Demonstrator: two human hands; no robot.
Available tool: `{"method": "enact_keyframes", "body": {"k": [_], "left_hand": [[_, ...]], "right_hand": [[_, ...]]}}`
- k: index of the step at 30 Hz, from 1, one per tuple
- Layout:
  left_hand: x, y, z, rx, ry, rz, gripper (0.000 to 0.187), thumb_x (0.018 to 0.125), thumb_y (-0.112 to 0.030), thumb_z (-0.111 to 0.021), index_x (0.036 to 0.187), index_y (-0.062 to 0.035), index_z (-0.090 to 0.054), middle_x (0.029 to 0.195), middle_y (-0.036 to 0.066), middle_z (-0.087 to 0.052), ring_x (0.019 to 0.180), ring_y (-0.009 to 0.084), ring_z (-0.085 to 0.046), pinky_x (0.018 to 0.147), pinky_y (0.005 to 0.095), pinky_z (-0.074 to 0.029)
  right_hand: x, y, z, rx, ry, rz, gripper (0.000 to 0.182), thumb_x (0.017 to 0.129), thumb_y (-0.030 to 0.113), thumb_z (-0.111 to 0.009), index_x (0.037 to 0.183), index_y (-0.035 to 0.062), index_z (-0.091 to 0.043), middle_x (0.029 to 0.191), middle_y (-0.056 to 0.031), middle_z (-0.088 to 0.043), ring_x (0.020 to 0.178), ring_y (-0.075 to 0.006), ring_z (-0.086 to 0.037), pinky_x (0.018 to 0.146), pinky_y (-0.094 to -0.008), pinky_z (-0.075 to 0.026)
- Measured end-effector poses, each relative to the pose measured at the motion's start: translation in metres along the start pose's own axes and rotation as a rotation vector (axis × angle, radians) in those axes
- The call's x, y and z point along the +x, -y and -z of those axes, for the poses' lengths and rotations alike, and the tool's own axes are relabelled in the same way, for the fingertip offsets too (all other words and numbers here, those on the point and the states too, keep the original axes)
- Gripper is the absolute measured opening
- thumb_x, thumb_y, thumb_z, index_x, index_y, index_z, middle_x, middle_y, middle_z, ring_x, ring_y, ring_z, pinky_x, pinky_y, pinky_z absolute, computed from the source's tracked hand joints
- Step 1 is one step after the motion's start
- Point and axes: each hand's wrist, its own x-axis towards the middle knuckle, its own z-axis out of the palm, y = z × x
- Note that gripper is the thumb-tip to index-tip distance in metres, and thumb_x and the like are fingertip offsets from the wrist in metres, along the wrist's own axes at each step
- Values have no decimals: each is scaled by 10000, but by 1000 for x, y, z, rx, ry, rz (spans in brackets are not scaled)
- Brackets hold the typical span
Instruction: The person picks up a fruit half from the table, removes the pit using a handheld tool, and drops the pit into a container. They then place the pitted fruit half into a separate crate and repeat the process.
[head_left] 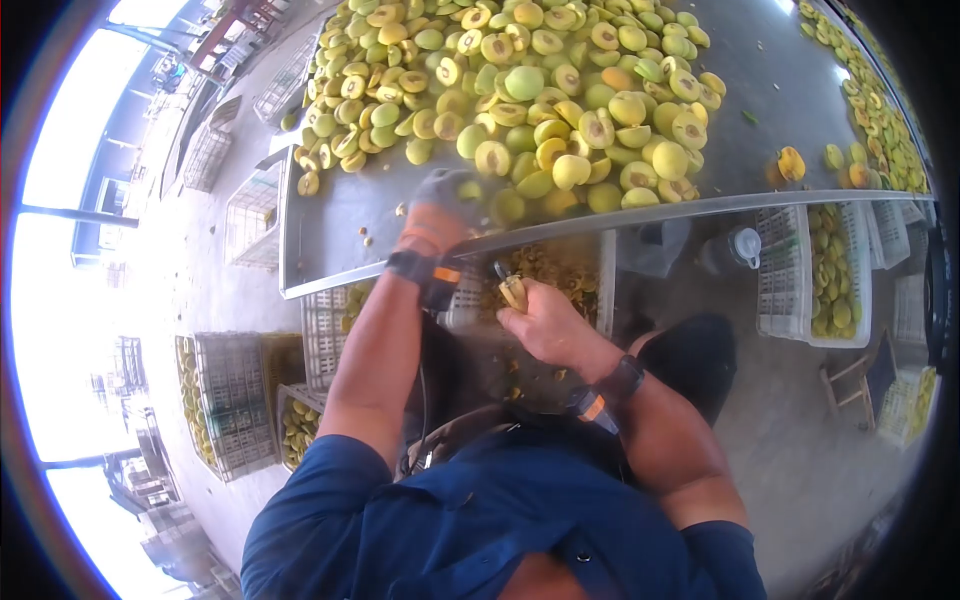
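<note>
My left hand (450,200), in a grey glove with an orange cuff, is over the table's near edge beside the fruit pile. Motion smears its fingers, and a greenish fruit may be in or just behind them. Halved yellow-green stone fruit (492,158), some with brown pits showing, lie heaped on the metal table (340,215). Below the edge, my bare right hand (550,322) is closed around a small hand tool (512,292) with a pale yellowish handle and a short metal tip pointing up toward the table.
Beneath the table edge stands a crate of brown pits and scraps (560,275). White crates of fruit stand at right (765,290) and left (235,400). A clear jug (745,247) is under the table. More fruit (880,130) lines the far right side.
</note>
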Motion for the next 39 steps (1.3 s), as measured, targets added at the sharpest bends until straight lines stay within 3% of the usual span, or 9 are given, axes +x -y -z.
{"method": "enact_keyframes", "body": {"k": [3, 6, 14, 20, 24, 30, 34, 36, 39], "left_hand": [[-11, 8, 36, -659, 33, 459, 527, 812, -31, -795, 1334, -74, -738, 1148, 152, -794, 1017, 269, -761, 902, 341, -593], [-57, -31, 49, -126, -146, -80, 533, 787, -3, -828, 1311, -58, -746, 1063, 138, -804, 991, 241, -768, 878, 345, -597], [-108, -84, 29, -155, -109, -92, 552, 790, 30, -836, 1321, -35, -699, 1155, 134, -769, 1042, 230, -739, 920, 362, -591], [-113, -44, -13, -631, -136, -46, 347, 874, 45, -735, 1216, -12, -714, 1225, 170, -739, 1068, 292, -728, 917, 344, -581], [-122, -78, 9, -33, -229, -273, 354, 825, 35, -786, 1170, -17, -725, 1170, 162, -741, 1046, 298, -721, 900, 360, -578], [-120, -88, 15, 189, -258, -212, 285, 870, -139, -812, 1126, -36, -743, 1015, 168, -743, 943, 347, -744, 840, 383, -596], [-118, -112, 9, -243, -284, -63, 225, 894, -39, -744, 1118, -37, -757, 1152, 154, -769, 1036, 299, -745, 883, 352, -579], [-114, -97, -8, -590, -301, -47, 201, 908, -39, -722, 1106, -36, -757, 1182, 147, -769, 1045, 286, -745, 893, 347, -579], [-111, -73, -17, -340, -297, -188, 190, 921, -9, -690, 1103, -19, -741, 1219, 137, -753, 1070, 262, -732, 912, 335, -574]], "right_hand": [[4, -1, 3, 57, -30, 43, 301, 953, 201, -668, 1119, -51, -657, 1000, -288, -724, 968, -473, -693, 869, -495, -530], [8, 8, 1, 150, -28, 91, 299, 958, 202, -660, 1117, -51, -647, 1008, -305, -713, 988, -495, -677, 881, -502, -522], [5, 8, -9, 44, -129, 219, 298, 977, 206, -639, 1124, -52, -632, 1036, -324, -699, 1030, -510, -664, 901, -512, -516], [4, -3, -12, 119, -182, 246, 289, 978, 210, -647, 1123, -40, -641, 1040, -310, -702, 1021, -513, -659, 885, -513, -518], [-1, -1, -7, 122, -147, 230, 281, 979, 215, -641, 1093, -41, -646, 1008, -303, -698, 990, -506, -658, 868, -512, -516], [-5, 7, -6, 63, -100, 255, 272, 963, 204, -616, 1063, -49, -639, 963, -296, -689, 953, -501, -650, 850, -518, -505], [-1, 0, -8, 90, -98, 271, 250, 946, 179, -610, 1051, -45, -644, 920, -291, -675, 944, -487, -649, 835, -522, -510], [3, -12, -10, -76, -133, 501, 219, 961, 168, -601, 1040, -31, -646, 839, -240, -667, 813, -416, -669, 728, -480, -525], [-7, 18, 0, 276, 79, 38, 176, 1016, 152, -567, 1050, -7, -636, 743, -120, -631, 615, -265, -633, 564, -399, -498]]}}
